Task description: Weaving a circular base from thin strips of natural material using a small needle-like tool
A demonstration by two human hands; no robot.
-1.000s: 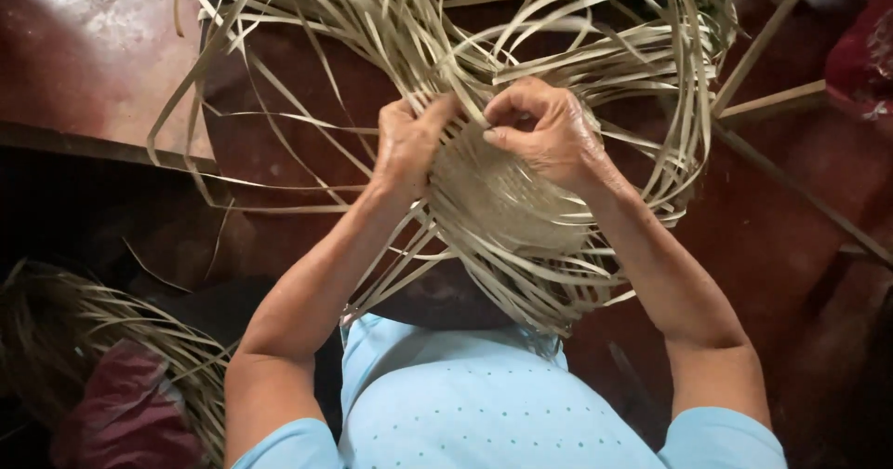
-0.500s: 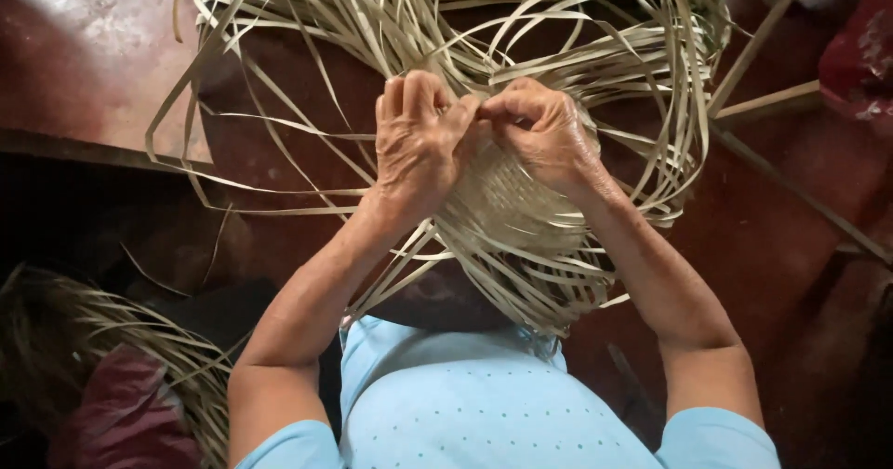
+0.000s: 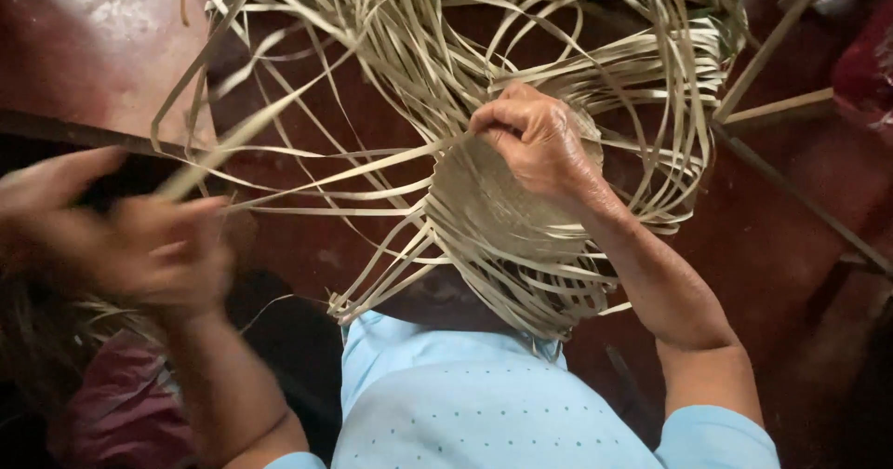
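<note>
Pale woven disc (image 3: 493,208) upright on lap, loose strips (image 3: 446,50) fanning outward

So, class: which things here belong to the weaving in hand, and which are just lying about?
In hand:
- woven disc, under the right hand
- loose strips fanning from it
- one strip running toward the blurred left hand

Lying about:
- red cloth
- pink cloth
- sticks

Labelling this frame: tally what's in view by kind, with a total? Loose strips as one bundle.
Hands: 2 (left hand, blurred; right hand)
Woven pieces: 1 (woven disc)
Loose strip bundles: 1 (strips)
Wooden sticks: 2 (sticks)
Red or pink cloth items: 2 (cloth, second)
Total: 8
</note>
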